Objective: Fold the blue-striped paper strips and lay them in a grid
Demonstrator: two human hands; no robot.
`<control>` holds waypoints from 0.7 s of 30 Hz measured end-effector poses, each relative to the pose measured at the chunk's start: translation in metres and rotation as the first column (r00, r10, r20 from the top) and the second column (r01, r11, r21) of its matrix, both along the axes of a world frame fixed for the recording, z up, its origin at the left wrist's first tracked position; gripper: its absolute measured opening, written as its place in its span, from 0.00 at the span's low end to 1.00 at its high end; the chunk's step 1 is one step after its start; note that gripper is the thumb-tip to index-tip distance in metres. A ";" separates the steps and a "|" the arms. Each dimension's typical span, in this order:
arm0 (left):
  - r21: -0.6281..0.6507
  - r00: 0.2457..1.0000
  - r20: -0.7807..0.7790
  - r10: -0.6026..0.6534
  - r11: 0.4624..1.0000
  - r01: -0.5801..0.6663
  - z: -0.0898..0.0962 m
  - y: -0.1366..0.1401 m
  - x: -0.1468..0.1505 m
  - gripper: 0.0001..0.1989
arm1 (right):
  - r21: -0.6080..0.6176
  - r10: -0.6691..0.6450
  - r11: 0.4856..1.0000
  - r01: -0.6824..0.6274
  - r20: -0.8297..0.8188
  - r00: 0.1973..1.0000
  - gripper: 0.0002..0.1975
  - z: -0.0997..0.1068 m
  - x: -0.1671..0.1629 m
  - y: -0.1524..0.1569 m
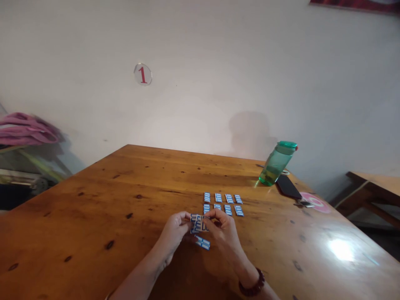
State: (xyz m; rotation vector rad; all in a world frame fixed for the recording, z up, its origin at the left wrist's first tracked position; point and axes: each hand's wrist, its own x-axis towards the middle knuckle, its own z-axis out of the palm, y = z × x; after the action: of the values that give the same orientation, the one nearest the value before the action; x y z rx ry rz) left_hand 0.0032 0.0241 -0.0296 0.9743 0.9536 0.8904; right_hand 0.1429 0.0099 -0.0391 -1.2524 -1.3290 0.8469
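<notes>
Small blue-and-white cards [196, 223] are held low over the table in front of me, spread a little between both hands. My left hand [178, 233] is closed on their left side, thumb across the front. Pinching the right-hand part of them is my right hand [223, 229], which wears a dark beaded bracelet [252, 283] on the wrist. Just below the hands, another blue-and-white card piece [203, 242] shows, partly hidden. Beyond the fingers, several small cards [228, 198] lie in two rows; my right hand covers part of the nearer row.
On the right of the wooden table [125, 187] stand a green bottle [277, 164], a dark phone [288, 186], a pink disc [317, 203] and small metal keys or clips [304, 203]. A white wall [193, 75] rises behind. Pink cloth [28, 129] lies off to the left.
</notes>
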 end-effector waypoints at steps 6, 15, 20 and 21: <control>0.000 0.999 0.039 0.032 0.999 -0.032 0.005 0.001 -0.004 0.12 | -0.064 0.047 0.997 -0.052 -0.077 0.996 0.04 -0.001 0.001 0.002; 0.060 0.995 -0.017 0.093 0.994 -0.092 0.006 0.004 -0.005 0.10 | -0.155 0.092 0.980 -0.128 -0.221 0.971 0.05 0.007 0.000 0.000; 0.091 0.998 -0.001 0.056 0.994 -0.056 0.003 0.004 -0.003 0.11 | -0.149 0.090 0.977 -0.153 -0.363 0.928 0.09 0.012 0.001 -0.001; 0.104 0.999 -0.007 0.049 0.993 -0.048 0.003 0.003 -0.002 0.10 | -0.138 0.085 0.980 -0.144 -0.365 0.927 0.10 0.012 0.001 -0.001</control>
State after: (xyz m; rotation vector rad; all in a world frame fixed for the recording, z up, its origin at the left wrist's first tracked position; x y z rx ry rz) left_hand 0.0012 0.0272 -0.0271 1.0481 0.9498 0.9852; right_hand 0.1440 0.0084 -0.0268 -1.0855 -1.0608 1.2251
